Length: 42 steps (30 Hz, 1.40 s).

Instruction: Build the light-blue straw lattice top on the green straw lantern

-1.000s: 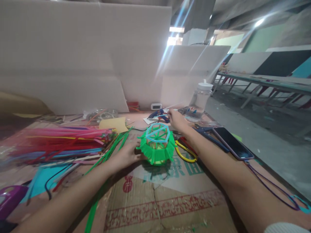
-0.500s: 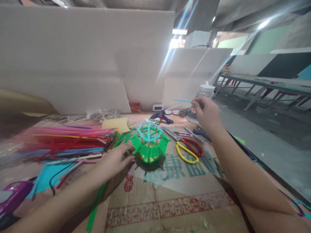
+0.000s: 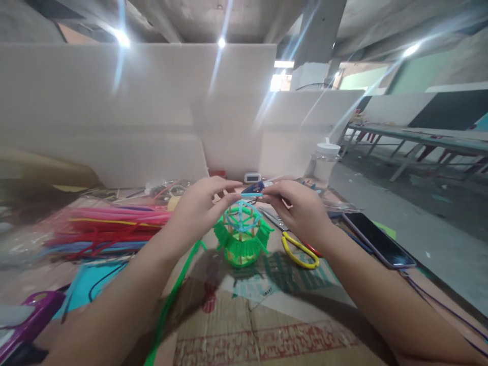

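Note:
Between my two hands a short light-blue pipe cleaner (image 3: 252, 194) is stretched level. My left hand (image 3: 208, 203) pinches one end of it, and my right hand (image 3: 297, 206) pinches the other. Just beneath stands a small lantern-like craft frame (image 3: 242, 246), with a green pipe-cleaner skirt, thin brown posts and a light-blue ring with crossbars on top. My left fingers partly cover its upper left. Scissors with yellow and red handles (image 3: 299, 251) lie to its right, partly behind my right hand. A blue glue gun (image 3: 256, 188) is mostly hidden behind my fingers.
Bundles of coloured pipe cleaners (image 3: 114, 221) lie at left, with green strands (image 3: 171, 300) nearer me. A purple tool (image 3: 38, 315) sits at lower left. On the right are a phone (image 3: 379, 239) and a clear bottle (image 3: 325, 160). Cardboard (image 3: 244, 325) covers the front; white panels stand behind.
My right hand has come left from beside the bottle with the light-blue piece. My left hand has risen from the frame's side to grasp its other end. The view has tilted up slightly.

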### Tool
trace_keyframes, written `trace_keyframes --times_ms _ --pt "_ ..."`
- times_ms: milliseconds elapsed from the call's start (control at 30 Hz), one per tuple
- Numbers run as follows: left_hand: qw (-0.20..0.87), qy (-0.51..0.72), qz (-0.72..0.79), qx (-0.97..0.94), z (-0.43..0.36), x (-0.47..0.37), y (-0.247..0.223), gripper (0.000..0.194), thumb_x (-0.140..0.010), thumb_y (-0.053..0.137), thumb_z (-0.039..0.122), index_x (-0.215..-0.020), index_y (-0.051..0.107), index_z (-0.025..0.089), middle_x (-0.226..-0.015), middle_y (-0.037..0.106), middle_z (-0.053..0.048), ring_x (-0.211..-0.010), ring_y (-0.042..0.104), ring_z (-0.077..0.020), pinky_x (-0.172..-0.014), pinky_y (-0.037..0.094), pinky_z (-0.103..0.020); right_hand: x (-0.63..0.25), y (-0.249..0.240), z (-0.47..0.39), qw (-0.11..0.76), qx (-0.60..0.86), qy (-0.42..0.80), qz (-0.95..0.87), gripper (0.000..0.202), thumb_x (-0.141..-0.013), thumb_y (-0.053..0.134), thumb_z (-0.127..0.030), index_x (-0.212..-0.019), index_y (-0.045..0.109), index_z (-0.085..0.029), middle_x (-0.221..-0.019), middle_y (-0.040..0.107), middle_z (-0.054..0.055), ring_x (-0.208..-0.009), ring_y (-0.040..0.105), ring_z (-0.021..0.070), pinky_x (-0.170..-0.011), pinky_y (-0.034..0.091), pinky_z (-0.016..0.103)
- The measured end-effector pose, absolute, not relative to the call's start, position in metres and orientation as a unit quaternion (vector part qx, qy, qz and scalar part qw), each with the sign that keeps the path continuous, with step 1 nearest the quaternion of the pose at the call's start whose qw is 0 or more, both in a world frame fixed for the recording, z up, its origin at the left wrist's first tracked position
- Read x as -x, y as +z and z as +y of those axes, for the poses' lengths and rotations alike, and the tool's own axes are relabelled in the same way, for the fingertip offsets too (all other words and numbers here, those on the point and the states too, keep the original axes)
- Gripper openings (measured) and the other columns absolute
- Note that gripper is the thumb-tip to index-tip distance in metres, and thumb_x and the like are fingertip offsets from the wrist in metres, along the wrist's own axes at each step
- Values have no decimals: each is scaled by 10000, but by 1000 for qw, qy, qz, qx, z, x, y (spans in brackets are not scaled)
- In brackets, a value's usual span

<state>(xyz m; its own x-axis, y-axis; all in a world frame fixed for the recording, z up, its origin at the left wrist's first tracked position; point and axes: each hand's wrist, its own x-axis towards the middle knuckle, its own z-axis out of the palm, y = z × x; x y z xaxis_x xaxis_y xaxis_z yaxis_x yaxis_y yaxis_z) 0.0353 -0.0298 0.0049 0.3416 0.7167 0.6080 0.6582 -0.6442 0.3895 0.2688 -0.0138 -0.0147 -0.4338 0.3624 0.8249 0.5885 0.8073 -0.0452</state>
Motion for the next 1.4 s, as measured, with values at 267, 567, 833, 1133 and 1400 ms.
trace_keyframes --times_ms 267,567,833,1133,1400 --pt "-7 345 445 -826 -17 -18 3 269 -971 546 370 -858 712 192 -858 714 -37 -802 622 -197 -706 418 -301 -273 -7 -19 445 309 -145 -828 107 -965 584 -183 -944 688 -176 -907 782 68 -801 716 182 -705 510 287" --pt "-15 361 516 -777 13 7 -15 331 -972 445 374 -915 692 161 -903 685 -84 -817 617 -224 -732 450 -337 -287 -12 -19 427 381 -128 -810 58 -950 602 -190 -934 655 -207 -812 742 20 -637 641 142 -585 462 256" --pt "108 372 455 -802 -1 -1 -14 253 -959 573 405 -1001 772 254 -991 782 -11 -916 691 -201 -821 518 -294 -272 -28 -20 384 360 -41 -849 129 -974 579 -170 -1043 671 -227 -946 765 16 -798 693 145 -722 506 271" --pt "111 323 447 -826 0 1 -15 273 -913 583 429 -832 761 239 -834 772 -11 -756 667 -189 -688 491 -293 -268 -29 -20 368 344 30 -863 150 -985 556 -171 -1081 655 -228 -1034 765 41 -949 709 181 -832 539 317" --pt "136 264 456 -839 5 7 -19 267 -909 585 422 -777 697 219 -814 719 -3 -768 628 -179 -688 437 -291 -276 -26 -18 327 351 53 -876 179 -964 569 -159 -1091 667 -239 -1060 764 21 -926 705 166 -818 535 285"
